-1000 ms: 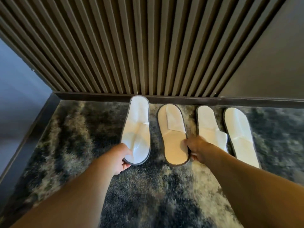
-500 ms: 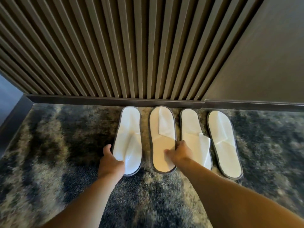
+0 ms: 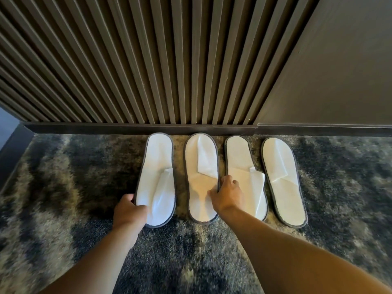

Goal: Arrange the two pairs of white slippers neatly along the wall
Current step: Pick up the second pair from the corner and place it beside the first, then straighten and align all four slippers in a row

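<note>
Standing tall at the back is the brown wall of upright wooden slats (image 3: 131,60), with a smooth dark panel (image 3: 331,71) to its right and a dark strip of baseboard (image 3: 84,127) along the bottom. Below it lies the shaggy grey and tan carpet (image 3: 63,187), which fills the floor.

Two bare arms reach forward from the bottom of the view. On the carpet, four flat white slippers with dark grey edging sit in a row, toes near the baseboard and heels toward the person. They lie side by side with small gaps of carpet between them.

The far left slipper (image 3: 157,177) leans a little, its heel swung left. The left hand (image 3: 129,213) grips its heel end, fingers curled around the left edge and thumb on the white top.

The second slipper (image 3: 200,164) lies straight. The right hand (image 3: 228,195) pinches its right edge near the middle, thumb on the white top and fingers curled over the grey edging. That hand also covers part of the third slipper (image 3: 248,177), just beside it, whose folded white top sticks out to the right.

The far right slipper (image 3: 284,183) lies alone and is not touched, its heel slanting a bit to the right.
</note>
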